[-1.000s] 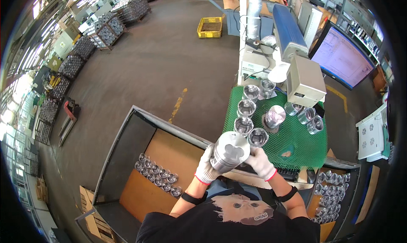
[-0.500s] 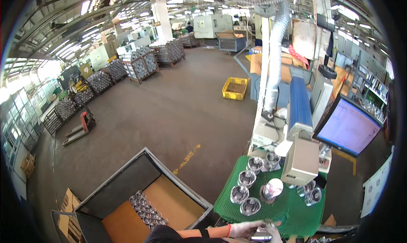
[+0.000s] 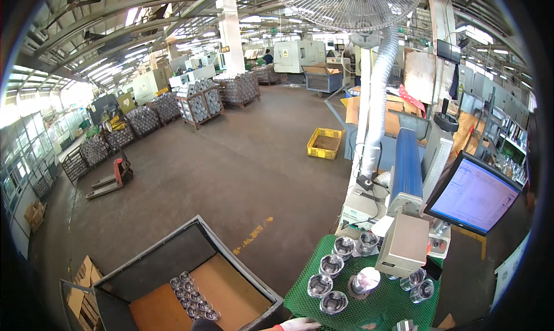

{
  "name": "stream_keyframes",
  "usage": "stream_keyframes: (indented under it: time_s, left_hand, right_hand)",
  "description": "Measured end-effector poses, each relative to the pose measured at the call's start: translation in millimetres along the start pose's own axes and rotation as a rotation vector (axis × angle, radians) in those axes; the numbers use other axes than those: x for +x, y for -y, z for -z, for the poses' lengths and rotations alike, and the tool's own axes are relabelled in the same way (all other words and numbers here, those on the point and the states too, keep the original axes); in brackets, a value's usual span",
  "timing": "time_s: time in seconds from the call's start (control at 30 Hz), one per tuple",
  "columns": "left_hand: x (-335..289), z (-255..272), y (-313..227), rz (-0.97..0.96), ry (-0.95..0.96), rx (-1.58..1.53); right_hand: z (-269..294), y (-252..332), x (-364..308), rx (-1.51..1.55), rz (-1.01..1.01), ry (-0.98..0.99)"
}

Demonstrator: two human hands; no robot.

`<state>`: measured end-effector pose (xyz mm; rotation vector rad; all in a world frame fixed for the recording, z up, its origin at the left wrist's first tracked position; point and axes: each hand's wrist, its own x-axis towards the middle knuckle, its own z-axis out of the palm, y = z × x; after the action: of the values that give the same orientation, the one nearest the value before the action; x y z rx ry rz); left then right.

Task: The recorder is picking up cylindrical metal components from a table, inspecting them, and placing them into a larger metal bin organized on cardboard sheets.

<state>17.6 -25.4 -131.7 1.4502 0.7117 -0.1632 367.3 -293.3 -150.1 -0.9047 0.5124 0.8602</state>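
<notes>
My left hand (image 3: pixel 299 324), in a white glove with a red cuff, shows at the lower edge by the near left corner of the green mesh mat (image 3: pixel 369 316). Its visible fingers look stretched out and hold nothing I can see. My right hand is out of view. A metal piston (image 3: pixel 404 326) is cut off by the lower edge to the right. On the mat, one brightly lit piston (image 3: pixel 366 279) sits on a round base beside the beige box-shaped machine head (image 3: pixel 405 245). Several silvery pistons, including one nearest me (image 3: pixel 333 302), stand left of it. Two more (image 3: pixel 422 290) stand right.
A dark-walled bin (image 3: pixel 199 222) at the lower left holds brown board and several pistons (image 3: pixel 193 299). A tilted monitor (image 3: pixel 473 184) stands right, a caged fan (image 3: pixel 352 2) hangs above. On the floor are a yellow crate (image 3: pixel 324 144) and a red pallet jack (image 3: pixel 118 172).
The view has tipped upward, so the scene sits lower in the picture. Both gloved hands were together at a piston; now my left hand is farther left and my right hand is gone from view.
</notes>
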Motion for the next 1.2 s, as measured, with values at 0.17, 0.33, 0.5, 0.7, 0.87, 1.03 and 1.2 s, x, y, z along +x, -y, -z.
stream_keyframes:
  time_s: [0.17,0.33,0.5,0.7,0.87,1.03,1.2]
  left_hand:
    - [-4,-8,47,-0.360,0.036,0.088]
    - [-30,-9,25,-0.264,0.056,0.022]
    - [-39,-10,60,-0.275,-0.012,-0.010]
    - [-67,5,30,0.087,-0.009,-0.169]
    - [-83,12,33,0.079,-0.029,-0.218]
    - [-83,9,52,0.054,-0.020,-0.390]
    - [-66,14,61,0.075,0.053,-0.278]
  right_hand:
    - [3,-3,-6,-0.004,0.089,0.059]
    - [12,-8,-3,-0.021,0.163,0.080]
    - [33,-28,21,-0.050,0.236,0.133]
    - [-15,-36,-32,-0.052,0.349,0.041]
    - [-8,-46,-49,-0.057,0.163,0.052]
    - [-47,-147,-110,0.202,0.017,-0.054]
    - [-106,-183,-113,-0.004,-0.031,0.085]
